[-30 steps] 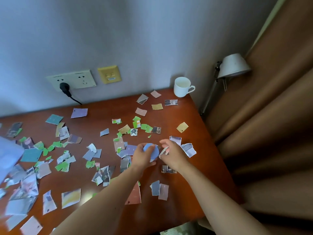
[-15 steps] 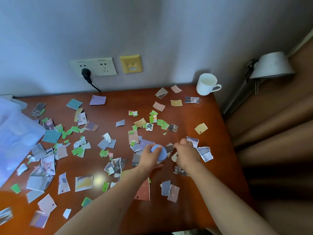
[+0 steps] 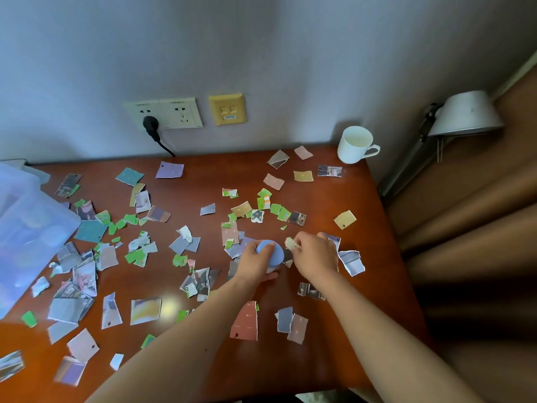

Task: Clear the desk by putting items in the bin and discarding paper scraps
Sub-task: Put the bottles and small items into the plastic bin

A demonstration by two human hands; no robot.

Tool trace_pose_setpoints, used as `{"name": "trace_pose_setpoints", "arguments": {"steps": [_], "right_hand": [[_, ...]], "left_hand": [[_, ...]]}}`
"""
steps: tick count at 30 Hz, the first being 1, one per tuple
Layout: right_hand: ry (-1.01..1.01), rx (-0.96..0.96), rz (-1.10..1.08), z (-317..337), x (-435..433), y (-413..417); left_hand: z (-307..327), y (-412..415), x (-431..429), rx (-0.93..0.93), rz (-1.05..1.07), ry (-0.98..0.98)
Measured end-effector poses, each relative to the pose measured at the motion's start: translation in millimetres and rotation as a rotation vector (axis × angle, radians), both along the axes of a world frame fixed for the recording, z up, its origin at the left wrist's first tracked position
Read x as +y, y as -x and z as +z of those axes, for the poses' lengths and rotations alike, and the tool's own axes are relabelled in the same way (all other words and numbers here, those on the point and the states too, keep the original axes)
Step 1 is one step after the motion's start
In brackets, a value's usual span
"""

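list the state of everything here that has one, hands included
left hand: closed around the blue round object, on the desk
right hand: pinching a small beaded item, raised off the desk
white mug: upright, looks empty
clear plastic bin: open at the desk's left edge, contents unclear
black plug: plugged into the left socket
right socket: unused
lamp: looks off
paper scraps: scattered on the desk

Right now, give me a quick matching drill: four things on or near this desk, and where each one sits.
Things:
1. mug
2. plastic bin
3. blue round thing
4. lamp

Places:
A. left edge of the desk
B. under the left hand
C. back right corner of the desk
D. off the desk, to its right

Pairs: 1-C, 2-A, 3-B, 4-D
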State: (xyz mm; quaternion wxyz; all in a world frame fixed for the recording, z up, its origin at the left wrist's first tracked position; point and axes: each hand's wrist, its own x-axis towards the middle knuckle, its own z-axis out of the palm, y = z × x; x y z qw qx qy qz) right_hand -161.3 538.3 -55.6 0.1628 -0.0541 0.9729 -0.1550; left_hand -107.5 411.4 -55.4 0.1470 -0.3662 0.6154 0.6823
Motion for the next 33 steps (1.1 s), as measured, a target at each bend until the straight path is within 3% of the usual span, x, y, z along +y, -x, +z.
{"name": "trace_pose_setpoints", "arguments": {"steps": [5, 12, 19, 33], "right_hand": [[0.391, -0.173, -0.216, 14, -23, 7], [0.772, -0.235, -0.326, 42, -66, -2], [0.875, -0.276, -0.279, 73, -130, -27], [0.935, -0.366, -0.023, 119, -332, -101]], "left_hand": [[12, 2, -11, 0.050, 0.049, -0.012], [41, -7, -42, 0.140, 0.207, 0.009], [68, -36, -96, 0.203, 0.324, 0.013], [112, -126, -282, 0.273, 0.632, 0.245]]}}
